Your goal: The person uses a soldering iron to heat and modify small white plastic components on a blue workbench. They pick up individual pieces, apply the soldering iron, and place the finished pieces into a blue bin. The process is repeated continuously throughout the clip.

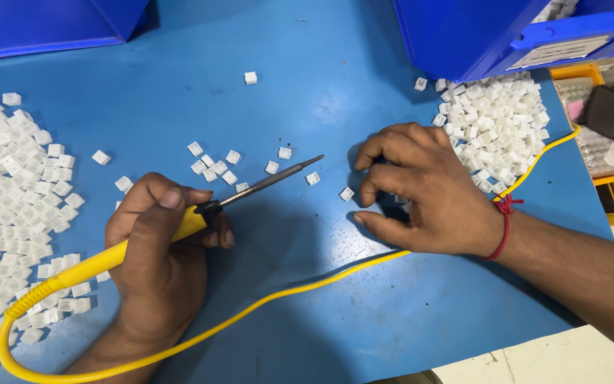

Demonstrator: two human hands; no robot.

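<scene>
the soldering iron (200, 213) lies slantwise near the middle of the blue tabletop (307, 85), its smooth yellow plastic grip clamped in the left hand (158, 249), its thin dark metal tip pointing toward two o'clock. a glossy yellow cord (264, 306) loops off toward five o'clock. small white square plastic pieces (214, 167) are scattered just above the tip. the right hand (421, 192) arches, fingers curled together over a few pieces, mostly hiding them. heaps of pieces (8, 206) sit at nine o'clock, cut off by the edge, and another heap (495, 121) at two.
</scene>
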